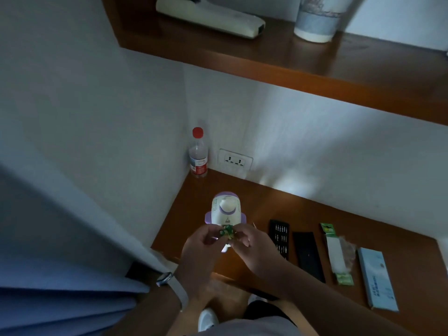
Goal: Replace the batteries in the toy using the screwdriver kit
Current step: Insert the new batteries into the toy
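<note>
The green batteries sat pinched between the fingertips of the left hand and the right hand, both curled closed on them just above the near end of the toy. They looked small, hard and smooth, probably light but apt to slip, so a hold across their sides seemed safest. The toy, white and purple, lay on the desk towards its left edge. Its shell seemed stiff, light plastic, best steadied by its rounded flanks. To its right along the front edge lay a black bit tray, a black lid, an opened battery pack and a pale blue box. A bottle stood in the back left corner beside a wall socket.
</note>
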